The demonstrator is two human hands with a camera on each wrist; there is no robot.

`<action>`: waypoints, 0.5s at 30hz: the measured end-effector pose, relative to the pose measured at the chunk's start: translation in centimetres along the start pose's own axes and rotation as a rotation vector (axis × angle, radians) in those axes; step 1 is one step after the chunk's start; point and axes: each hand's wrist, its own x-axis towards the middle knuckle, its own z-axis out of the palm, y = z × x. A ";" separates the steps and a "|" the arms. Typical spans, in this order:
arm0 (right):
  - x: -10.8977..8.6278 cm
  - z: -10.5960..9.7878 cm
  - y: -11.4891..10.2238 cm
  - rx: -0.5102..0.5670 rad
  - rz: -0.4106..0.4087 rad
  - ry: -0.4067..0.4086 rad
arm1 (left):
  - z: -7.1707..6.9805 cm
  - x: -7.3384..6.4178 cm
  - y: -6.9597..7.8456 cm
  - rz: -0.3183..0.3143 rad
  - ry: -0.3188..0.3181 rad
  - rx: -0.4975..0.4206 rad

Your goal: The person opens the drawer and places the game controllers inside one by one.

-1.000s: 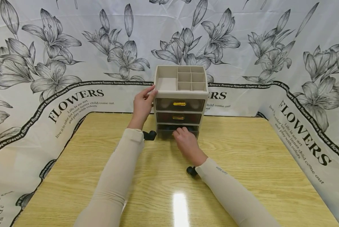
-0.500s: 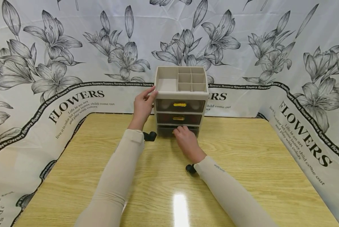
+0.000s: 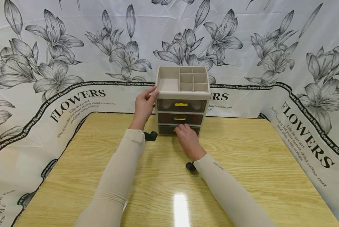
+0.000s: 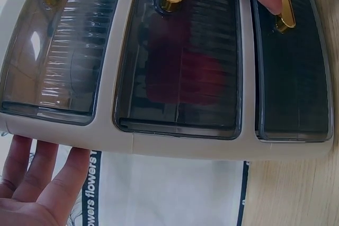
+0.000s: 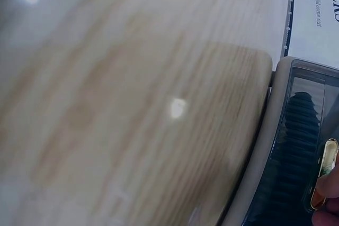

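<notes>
A cream storage organizer (image 3: 183, 94) with three smoky see-through drawers stands upright at the back of the table. The left hand (image 3: 144, 105) rests against its left side near the top, with straight fingers (image 4: 45, 165) touching the side wall in the left wrist view. At the bottom drawer (image 3: 166, 130), the right hand (image 3: 188, 140) pinches a gold handle (image 4: 286, 18) between thumb and fingers. This drawer's front sits about level with the frame. A dark ribbed shape shows through it in the right wrist view. Red contents (image 4: 188, 80) show through the middle drawer.
The organizer's top has one large compartment (image 3: 169, 84) and several small ones. Flower-printed cloth (image 3: 124, 63) hangs behind and on both sides. Black wrist devices (image 3: 151, 136) sit at both cuffs. The wooden table (image 3: 232, 142) reflects a bright light at the front.
The bottom drawer has slid inward, from partly pulled out to about level with the frame, with the right hand following it. The left hand has stayed on the organizer's side.
</notes>
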 end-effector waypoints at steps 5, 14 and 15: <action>0.2 -0.1 0.1 0.008 0.007 -0.010 | 0.0 0.1 0.1 0.004 0.004 0.004; 0.3 0.0 0.2 -0.010 0.026 -0.035 | 0.0 -0.1 0.3 -0.021 -0.012 -0.002; 0.4 0.0 0.2 -0.009 0.027 -0.034 | 0.0 -0.1 0.3 -0.019 -0.011 -0.001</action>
